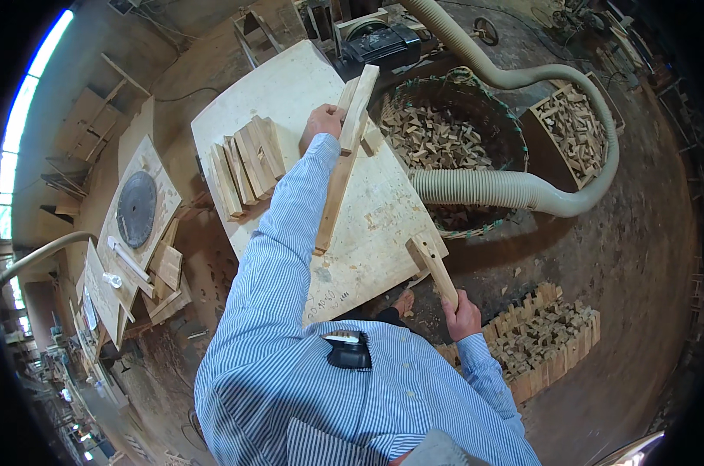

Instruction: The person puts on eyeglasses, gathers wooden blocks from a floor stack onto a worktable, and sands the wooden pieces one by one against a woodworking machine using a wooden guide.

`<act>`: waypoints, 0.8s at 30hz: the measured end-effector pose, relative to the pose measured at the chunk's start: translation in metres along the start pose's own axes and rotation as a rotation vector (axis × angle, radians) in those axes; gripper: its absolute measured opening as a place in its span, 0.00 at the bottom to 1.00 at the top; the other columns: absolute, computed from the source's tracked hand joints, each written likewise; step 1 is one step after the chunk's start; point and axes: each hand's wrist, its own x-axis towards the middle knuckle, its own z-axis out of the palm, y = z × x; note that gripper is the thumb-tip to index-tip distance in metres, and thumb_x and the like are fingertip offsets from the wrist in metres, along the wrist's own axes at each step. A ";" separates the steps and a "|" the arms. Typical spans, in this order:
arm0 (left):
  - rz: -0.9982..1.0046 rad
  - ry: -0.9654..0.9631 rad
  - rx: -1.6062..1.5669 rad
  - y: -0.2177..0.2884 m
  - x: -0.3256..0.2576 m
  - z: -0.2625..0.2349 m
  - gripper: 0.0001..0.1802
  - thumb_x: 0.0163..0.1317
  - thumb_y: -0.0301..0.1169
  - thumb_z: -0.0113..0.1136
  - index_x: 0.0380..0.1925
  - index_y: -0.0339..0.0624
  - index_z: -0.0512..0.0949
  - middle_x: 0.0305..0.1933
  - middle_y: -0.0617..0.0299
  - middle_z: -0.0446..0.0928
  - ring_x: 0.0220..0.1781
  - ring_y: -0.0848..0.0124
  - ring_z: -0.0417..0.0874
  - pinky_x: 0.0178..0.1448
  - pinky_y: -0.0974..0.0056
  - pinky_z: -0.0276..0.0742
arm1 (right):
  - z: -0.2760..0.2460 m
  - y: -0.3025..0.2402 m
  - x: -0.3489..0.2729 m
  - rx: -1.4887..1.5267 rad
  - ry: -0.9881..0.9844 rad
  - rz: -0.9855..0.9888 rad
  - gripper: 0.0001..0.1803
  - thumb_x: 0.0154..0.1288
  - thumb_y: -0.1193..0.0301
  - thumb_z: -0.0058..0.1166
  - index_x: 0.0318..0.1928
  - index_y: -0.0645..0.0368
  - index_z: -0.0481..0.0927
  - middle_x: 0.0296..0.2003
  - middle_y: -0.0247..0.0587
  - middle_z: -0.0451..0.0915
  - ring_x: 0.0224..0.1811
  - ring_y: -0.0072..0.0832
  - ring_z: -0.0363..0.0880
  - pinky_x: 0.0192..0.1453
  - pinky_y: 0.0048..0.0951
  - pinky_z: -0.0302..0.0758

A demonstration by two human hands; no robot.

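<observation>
My left hand (325, 128) is closed at the far part of a pale wooden table (375, 225), its curled fingers against a wooden piece (350, 97). Beside those fingers a thicker pale wooden bar (360, 109) stands up, and a long brown wooden strip (335, 203) runs from there toward me. Part of the piece under my left hand is hidden. My right hand (464, 317) is wrapped around the near end of a wooden handle (437, 272) at the table's right corner. Left of my left forearm, several wooden boards (247, 163) lie side by side on the table.
A dark motor (379, 46) sits beyond the table. To the right are a large basket (515, 128) of wood offcuts, a thick ribbed hose (476, 186) and a box of offcuts (573, 128). Stacked wooden pieces (542, 338) stand low right; a round saw blade (137, 210) lies left.
</observation>
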 end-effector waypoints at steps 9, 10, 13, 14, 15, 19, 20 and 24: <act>-0.009 0.090 0.069 0.007 0.025 -0.005 0.14 0.64 0.38 0.74 0.42 0.38 0.90 0.37 0.55 0.91 0.38 0.64 0.90 0.49 0.59 0.84 | 0.005 -0.019 0.027 -0.030 -0.025 -0.008 0.22 0.77 0.53 0.55 0.52 0.60 0.76 0.36 0.63 0.85 0.39 0.62 0.85 0.42 0.58 0.80; -0.023 0.078 0.047 0.005 0.034 -0.006 0.14 0.64 0.38 0.74 0.41 0.38 0.90 0.37 0.55 0.91 0.38 0.64 0.90 0.48 0.59 0.84 | 0.006 -0.023 0.032 -0.018 -0.023 -0.022 0.22 0.77 0.53 0.55 0.52 0.60 0.76 0.36 0.63 0.85 0.39 0.62 0.85 0.42 0.58 0.80; -0.008 0.086 0.036 0.002 0.063 -0.009 0.14 0.64 0.37 0.74 0.41 0.38 0.90 0.37 0.55 0.91 0.38 0.65 0.90 0.48 0.59 0.84 | 0.008 -0.040 0.051 -0.006 -0.031 -0.026 0.21 0.77 0.54 0.55 0.53 0.60 0.76 0.37 0.64 0.85 0.40 0.63 0.85 0.43 0.58 0.80; -0.004 0.077 0.052 0.001 0.068 -0.009 0.14 0.64 0.37 0.74 0.41 0.38 0.90 0.37 0.55 0.91 0.38 0.65 0.90 0.48 0.59 0.84 | 0.008 -0.044 0.056 0.000 -0.031 -0.030 0.21 0.77 0.54 0.55 0.53 0.60 0.76 0.37 0.64 0.85 0.40 0.63 0.85 0.43 0.58 0.80; 0.021 0.104 0.046 0.000 0.077 -0.010 0.14 0.64 0.37 0.74 0.41 0.38 0.90 0.37 0.55 0.91 0.38 0.65 0.90 0.48 0.59 0.84 | 0.009 -0.051 0.063 -0.016 -0.037 -0.006 0.21 0.77 0.55 0.55 0.54 0.60 0.76 0.38 0.64 0.86 0.41 0.63 0.85 0.44 0.58 0.80; -0.010 0.096 0.034 0.001 0.112 -0.015 0.13 0.63 0.37 0.75 0.40 0.40 0.91 0.38 0.55 0.91 0.38 0.65 0.90 0.49 0.59 0.84 | 0.011 -0.076 0.089 0.004 -0.037 -0.009 0.20 0.77 0.55 0.55 0.55 0.60 0.77 0.38 0.64 0.86 0.41 0.63 0.85 0.45 0.58 0.80; -0.014 0.089 0.058 0.001 0.121 -0.016 0.13 0.63 0.37 0.75 0.40 0.40 0.91 0.38 0.56 0.91 0.39 0.65 0.90 0.49 0.59 0.84 | 0.012 -0.082 0.095 0.004 -0.036 -0.004 0.20 0.77 0.55 0.55 0.55 0.59 0.77 0.38 0.63 0.86 0.41 0.63 0.85 0.45 0.58 0.80; 0.010 0.088 0.092 -0.003 0.152 -0.021 0.13 0.63 0.38 0.74 0.41 0.41 0.91 0.39 0.56 0.91 0.41 0.65 0.90 0.50 0.59 0.84 | 0.016 -0.102 0.117 -0.011 -0.040 0.034 0.20 0.77 0.55 0.55 0.54 0.59 0.77 0.39 0.63 0.86 0.42 0.62 0.85 0.46 0.57 0.80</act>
